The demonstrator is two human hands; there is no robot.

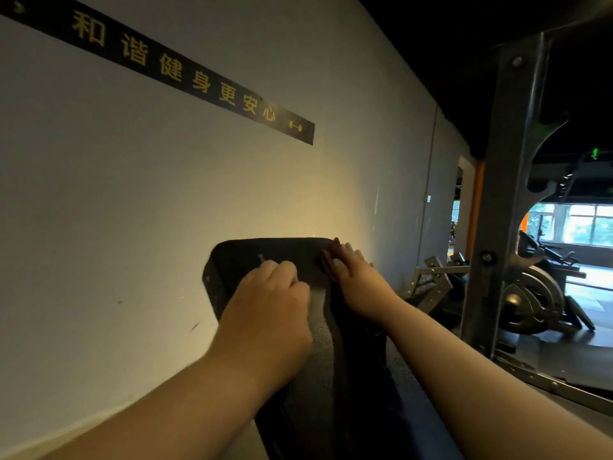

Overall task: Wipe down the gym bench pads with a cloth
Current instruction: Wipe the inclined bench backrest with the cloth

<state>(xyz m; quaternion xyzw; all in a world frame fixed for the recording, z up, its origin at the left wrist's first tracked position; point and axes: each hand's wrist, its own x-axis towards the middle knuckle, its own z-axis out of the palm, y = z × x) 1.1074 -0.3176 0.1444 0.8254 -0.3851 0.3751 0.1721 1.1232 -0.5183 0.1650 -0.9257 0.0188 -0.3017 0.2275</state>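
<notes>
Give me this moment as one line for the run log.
stage: wiping | right hand: flat on cloth at pad top corner | left hand: fingers curled, resting on pad

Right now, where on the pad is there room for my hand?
Bare pad shows at the top left, between the left hand and the pad's top edge. The top right is crowded: the right hand presses the cloth there.

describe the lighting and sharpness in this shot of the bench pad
Head view: dim, with a warm glow on the wall above the bench pad; the pad reads near black; the windows at right are blown out; wide-angle distortion tilts the steel upright; the cloth under the right hand looks soft.
</notes>
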